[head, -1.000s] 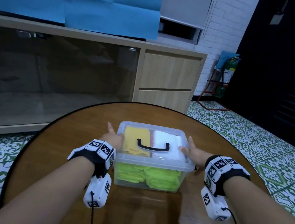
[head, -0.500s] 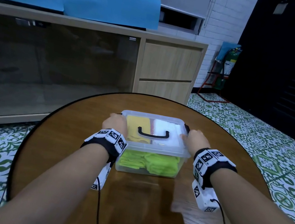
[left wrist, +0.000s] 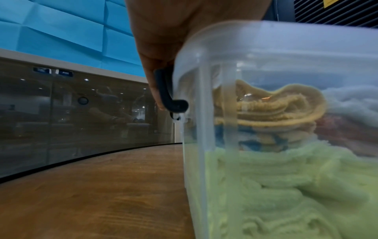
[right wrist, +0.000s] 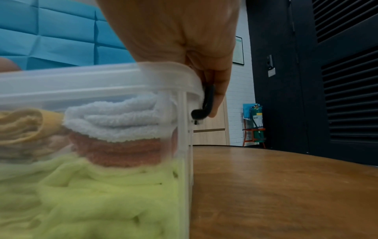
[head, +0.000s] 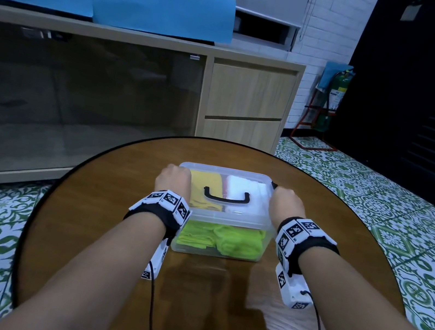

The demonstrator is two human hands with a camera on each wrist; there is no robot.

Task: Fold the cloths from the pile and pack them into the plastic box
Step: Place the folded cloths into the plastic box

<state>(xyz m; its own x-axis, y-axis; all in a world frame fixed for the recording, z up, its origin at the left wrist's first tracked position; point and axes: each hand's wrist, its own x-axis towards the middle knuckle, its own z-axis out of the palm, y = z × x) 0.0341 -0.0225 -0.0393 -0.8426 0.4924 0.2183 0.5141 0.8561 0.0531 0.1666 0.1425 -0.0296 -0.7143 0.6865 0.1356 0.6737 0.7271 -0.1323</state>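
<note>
2 hands are on the plastic box (head: 221,214), which sits in the middle of the round wooden table (head: 107,198) with its lid on and folded cloths (head: 220,237) stacked inside. My left hand (head: 173,183) curls over the left end, its fingers (left wrist: 155,87) pressing the black side latch (left wrist: 166,95); my right hand (head: 286,205) does the same on the right latch (right wrist: 205,105). I judge the packing done and the lid being clipped. The box should be light and rigid, its clear walls a little slick, the soft cloths unlikely to shift. I would hold it at both ends under the rim or by the black top handle (head: 226,196).
</note>
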